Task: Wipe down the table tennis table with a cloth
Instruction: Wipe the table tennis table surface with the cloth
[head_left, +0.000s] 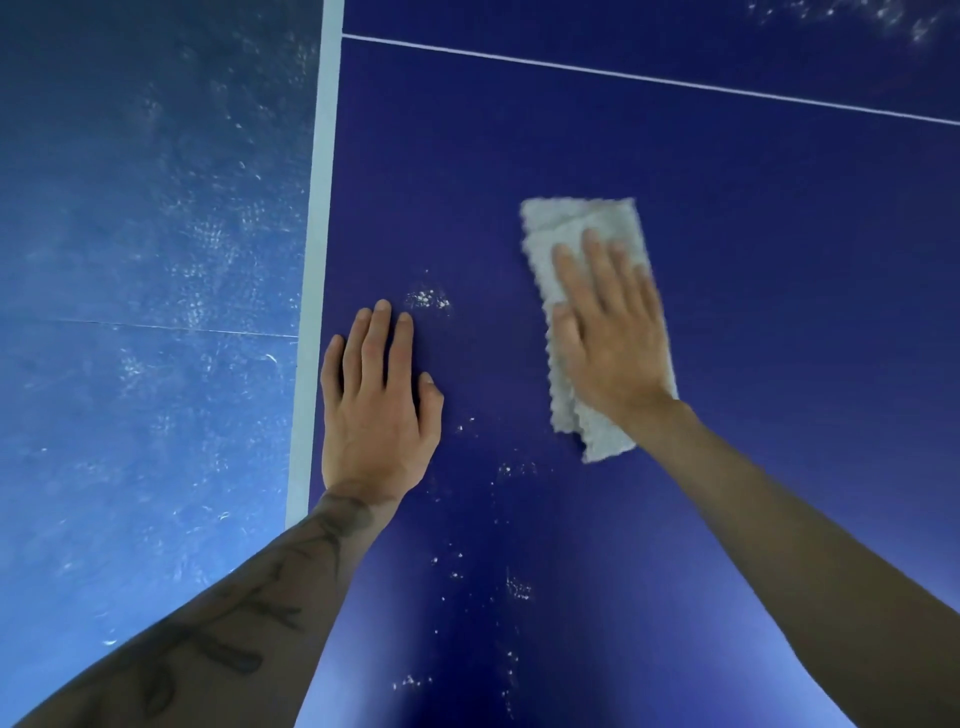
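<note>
While the right hand (608, 332) lies flat, fingers straight, pressing the folded grey cloth (571, 223) onto the table tennis table (753, 286), the left hand (376, 400) rests open and empty on the surface just beside its left edge. Pale specks (427, 300) lie between the hands and toward the near edge. Even pressure and overlapping strokes across them would likely serve best.

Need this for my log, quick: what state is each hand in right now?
Left hand: open, flat on the table, holding nothing.
Right hand: open, pressing the cloth flat.
</note>
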